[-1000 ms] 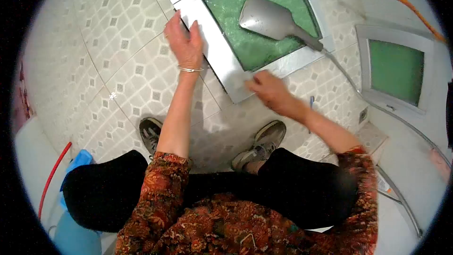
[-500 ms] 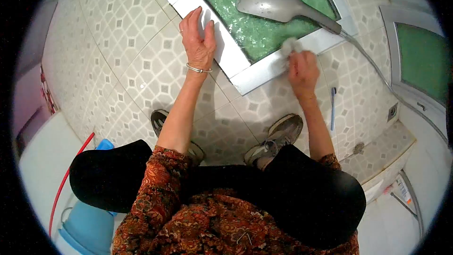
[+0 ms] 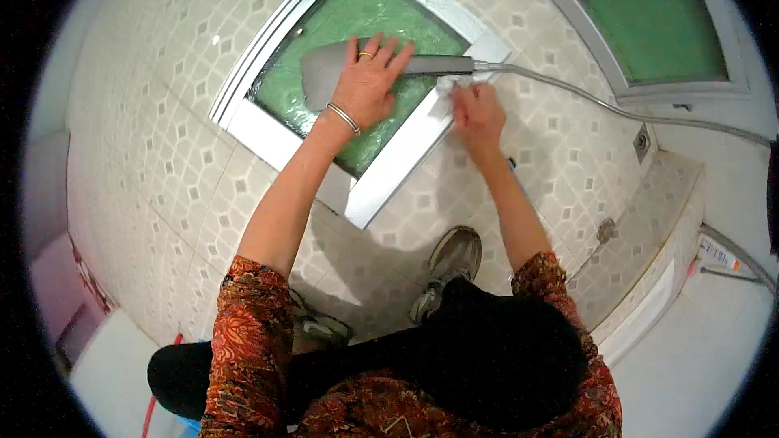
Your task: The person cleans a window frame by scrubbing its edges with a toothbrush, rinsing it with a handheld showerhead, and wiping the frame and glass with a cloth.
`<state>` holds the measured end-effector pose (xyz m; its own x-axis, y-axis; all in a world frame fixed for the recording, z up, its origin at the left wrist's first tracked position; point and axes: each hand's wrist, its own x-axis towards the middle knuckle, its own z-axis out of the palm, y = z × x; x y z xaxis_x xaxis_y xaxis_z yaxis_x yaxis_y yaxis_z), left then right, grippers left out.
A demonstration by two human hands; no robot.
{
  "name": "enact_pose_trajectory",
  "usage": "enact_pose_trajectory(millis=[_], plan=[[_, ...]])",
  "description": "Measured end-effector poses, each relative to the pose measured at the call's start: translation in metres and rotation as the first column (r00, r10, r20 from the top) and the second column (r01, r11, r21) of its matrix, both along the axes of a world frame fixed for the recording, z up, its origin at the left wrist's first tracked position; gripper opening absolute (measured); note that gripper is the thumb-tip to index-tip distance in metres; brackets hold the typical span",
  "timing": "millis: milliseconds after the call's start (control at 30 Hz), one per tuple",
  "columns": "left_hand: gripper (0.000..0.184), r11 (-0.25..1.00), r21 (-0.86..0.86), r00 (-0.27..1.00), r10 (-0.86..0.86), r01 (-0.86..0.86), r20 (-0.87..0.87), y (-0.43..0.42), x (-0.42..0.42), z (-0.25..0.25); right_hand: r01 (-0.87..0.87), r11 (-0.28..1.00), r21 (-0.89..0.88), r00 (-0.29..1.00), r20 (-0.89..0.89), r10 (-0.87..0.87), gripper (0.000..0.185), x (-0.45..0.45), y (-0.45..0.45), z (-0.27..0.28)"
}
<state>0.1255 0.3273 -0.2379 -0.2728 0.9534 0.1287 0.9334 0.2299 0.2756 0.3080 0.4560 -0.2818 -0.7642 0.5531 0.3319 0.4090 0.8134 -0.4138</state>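
A white-framed panel (image 3: 395, 164) with wet green glass (image 3: 357, 12) lies flat on the tiled floor. Across the glass rests a grey shower head (image 3: 323, 73), its handle pointing right towards a metal hose. My left hand (image 3: 367, 85) lies over the shower head with fingers spread, wearing a ring and a bracelet. At the panel's near-right frame edge, my right hand (image 3: 480, 118) is closed around a crumpled white cloth (image 3: 445, 97) pressed to the frame. A small blue-dark end of a toothbrush (image 3: 511, 164) shows beside my right forearm, which hides the rest.
Another white-framed green panel (image 3: 653, 24) stands at the upper right. The shower hose (image 3: 617, 109) curves across to the right edge. A floor drain (image 3: 641, 143) and a raised tiled ledge (image 3: 641, 203) lie right. My shoe (image 3: 454, 255) is close to the panel.
My left hand has moved from the panel's left frame onto the shower head. My right hand has slid the cloth along the frame. The camera view has shifted and turned.
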Motion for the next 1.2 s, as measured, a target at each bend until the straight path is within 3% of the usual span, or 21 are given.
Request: enact_pose_trajectory(millis=[33, 67, 100, 133, 200, 233, 300, 367, 433, 500, 567, 733, 867, 967, 1000, 1100, 1200], plan=[[0.074, 1.000, -0.025, 1.000, 0.017, -0.017, -0.020, 0.010, -0.003, -0.006, 0.012, 0.999, 0.036, 1.000, 0.007, -0.012, 0.005, -0.006, 0.018, -0.005], [0.066, 0.997, 0.066, 0.998, 0.044, -0.041, -0.054, 0.018, -0.004, -0.013, 0.022, 0.997, 0.071, 1.000, 0.003, -0.022, 0.005, -0.011, 0.030, -0.006], [0.061, 0.996, 0.015, 0.997, 0.083, -0.083, 0.002, 0.024, -0.007, -0.015, 0.026, 0.994, 0.104, 1.000, 0.001, -0.026, 0.006, -0.014, 0.039, -0.007], [0.057, 0.991, -0.041, 0.990, 0.130, -0.127, 0.057, 0.031, -0.010, -0.015, 0.203, 0.972, -0.119, 0.979, 0.037, -0.200, 0.009, -0.018, 0.033, -0.018], [0.049, 0.975, -0.080, 0.967, 0.216, -0.206, 0.134, 0.036, -0.016, -0.011, 0.142, 0.988, 0.055, 0.975, 0.167, -0.149, 0.013, -0.011, 0.001, -0.028], [0.047, 0.969, -0.063, 0.957, 0.246, -0.239, 0.153, 0.033, -0.017, -0.002, -0.025, 0.995, 0.093, 0.998, -0.048, 0.030, 0.014, 0.000, -0.020, -0.031], [0.044, 0.965, 0.026, 0.953, 0.252, -0.260, 0.169, 0.027, -0.023, 0.005, -0.235, 0.970, 0.059, 0.965, -0.102, 0.240, 0.014, 0.011, -0.065, -0.003], [0.044, 0.956, 0.169, 0.966, 0.217, -0.240, 0.143, 0.015, -0.026, 0.020, -0.287, 0.957, 0.033, 0.936, -0.204, 0.287, 0.015, 0.014, -0.057, 0.003], [0.041, 0.944, 0.202, 0.952, 0.216, -0.260, 0.217, 0.005, -0.036, 0.036, -0.028, 0.989, -0.146, 0.999, -0.029, 0.024, 0.014, 0.005, -0.019, -0.021], [0.039, 0.932, 0.209, 0.935, 0.238, -0.296, 0.265, -0.002, -0.035, 0.054, 0.110, 0.989, -0.099, 0.993, -0.036, -0.114, 0.013, -0.016, 0.044, -0.022], [0.038, 0.912, 0.208, 0.913, 0.288, -0.354, 0.289, -0.007, -0.031, 0.071, 0.111, 0.979, 0.169, 0.989, -0.115, -0.092, 0.014, -0.036, 0.094, -0.004], [0.036, 0.907, 0.333, 0.953, 0.184, -0.259, 0.240, -0.027, -0.030, 0.064, 0.105, 0.980, 0.167, 0.994, -0.010, -0.105, 0.019, -0.035, 0.097, -0.003], [0.037, 0.941, 0.247, 0.952, 0.166, -0.231, 0.257, -0.038, -0.031, 0.076, 0.040, 0.998, 0.055, 0.998, 0.054, -0.043, 0.033, -0.012, 0.066, -0.006], [0.035, 0.950, 0.239, 0.965, 0.153, -0.203, 0.211, -0.041, -0.039, 0.079, 0.018, 0.997, 0.080, 0.999, 0.041, -0.022, 0.029, -0.054, 0.072, -0.004], [0.034, 0.951, 0.239, 0.967, 0.148, -0.198, 0.209, -0.040, -0.041, 0.080, -0.032, 0.978, 0.205, 0.999, 0.005, 0.032, 0.029, -0.077, 0.077, -0.010], [0.034, 0.938, 0.283, 0.974, 0.160, -0.200, 0.160, -0.038, -0.048, 0.082, -0.075, 0.975, 0.211, 0.996, -0.037, 0.084, 0.030, -0.162, 0.087, -0.015], [0.037, 0.942, 0.243, 0.967, 0.199, -0.233, 0.157, -0.040, -0.058, 0.082, -0.232, 0.956, 0.181, 0.970, -0.026, 0.241, 0.023, -0.241, 0.083, -0.008]])
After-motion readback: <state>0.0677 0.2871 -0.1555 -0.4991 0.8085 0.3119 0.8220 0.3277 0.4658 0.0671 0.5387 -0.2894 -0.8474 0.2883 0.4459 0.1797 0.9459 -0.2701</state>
